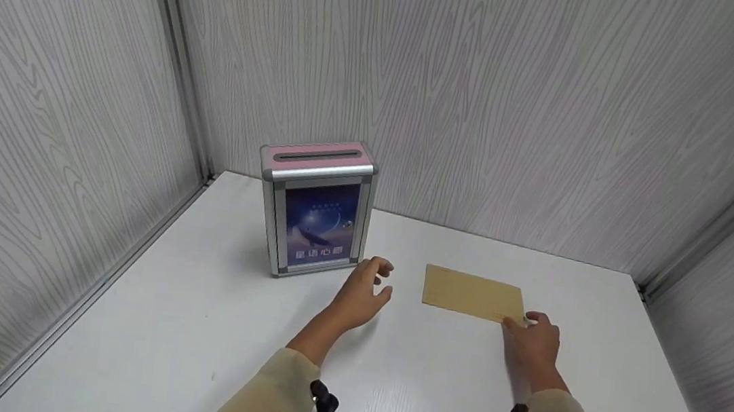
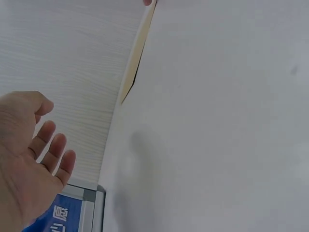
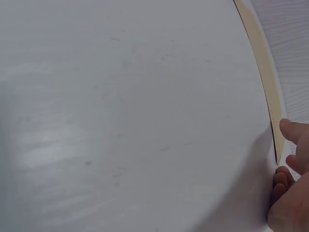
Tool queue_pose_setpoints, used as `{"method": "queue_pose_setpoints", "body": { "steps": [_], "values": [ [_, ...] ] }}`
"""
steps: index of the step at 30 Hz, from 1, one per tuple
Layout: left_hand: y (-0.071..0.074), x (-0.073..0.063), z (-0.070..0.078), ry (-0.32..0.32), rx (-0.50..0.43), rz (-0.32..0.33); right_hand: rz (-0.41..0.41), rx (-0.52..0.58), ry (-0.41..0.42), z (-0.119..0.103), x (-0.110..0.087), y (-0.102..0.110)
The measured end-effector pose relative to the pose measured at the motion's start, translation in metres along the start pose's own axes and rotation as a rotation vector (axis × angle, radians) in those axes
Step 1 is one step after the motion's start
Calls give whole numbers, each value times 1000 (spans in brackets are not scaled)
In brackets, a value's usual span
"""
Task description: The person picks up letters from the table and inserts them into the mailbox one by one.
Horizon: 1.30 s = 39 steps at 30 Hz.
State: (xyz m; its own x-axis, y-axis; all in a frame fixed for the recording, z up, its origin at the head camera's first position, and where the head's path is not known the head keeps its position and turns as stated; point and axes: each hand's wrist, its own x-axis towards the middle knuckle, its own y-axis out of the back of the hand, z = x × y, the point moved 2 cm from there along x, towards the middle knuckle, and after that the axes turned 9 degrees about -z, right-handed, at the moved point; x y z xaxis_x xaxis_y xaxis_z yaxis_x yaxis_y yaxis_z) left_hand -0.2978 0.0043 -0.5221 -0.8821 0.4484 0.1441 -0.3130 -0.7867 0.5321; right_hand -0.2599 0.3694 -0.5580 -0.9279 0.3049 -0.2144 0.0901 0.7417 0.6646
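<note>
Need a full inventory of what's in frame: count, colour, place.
Slotted box: one, silver frame with pink top, upright near the table's back left
Slot: one, dark, in the box's top
Picture panel: one, blue and purple with white characters, on the box's front
Envelope: one, tan, on the table, right of the box
Table: one, white, under everything
Walls: three, grey wood-grain, left, back and right
Corner strips: two, grey, left and right back corners
Wrist devices: two, black, one at each cuff
Sleeves: two, beige, bottom of the head view
Left grip: one, bare hand, by the box's lower right corner
Right grip: one, bare hand, at the envelope's near right corner; pinch unclear
</note>
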Motion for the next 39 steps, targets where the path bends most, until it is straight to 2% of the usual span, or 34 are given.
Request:
{"method": "queue_pose_setpoints", "body": {
  "steps": [9, 13, 20, 27, 39],
  "values": [
    [-29, 8, -1, 77, -57, -78, 66, -51, -109, -2, -6, -11],
    [-38, 11, -3, 101, -62, -108, 71, -74, -118, 2, -6, -10],
    [-44, 19, -7, 94, -35, -128, 44, -87, -99, 7, -1, -8],
    [-50, 24, -14, 154, -10, -184, 0, -67, -65, 6, -3, -10],
    [-56, 32, -16, 200, 96, -190, -58, -40, -73, 8, -5, -5]
  ]
}}
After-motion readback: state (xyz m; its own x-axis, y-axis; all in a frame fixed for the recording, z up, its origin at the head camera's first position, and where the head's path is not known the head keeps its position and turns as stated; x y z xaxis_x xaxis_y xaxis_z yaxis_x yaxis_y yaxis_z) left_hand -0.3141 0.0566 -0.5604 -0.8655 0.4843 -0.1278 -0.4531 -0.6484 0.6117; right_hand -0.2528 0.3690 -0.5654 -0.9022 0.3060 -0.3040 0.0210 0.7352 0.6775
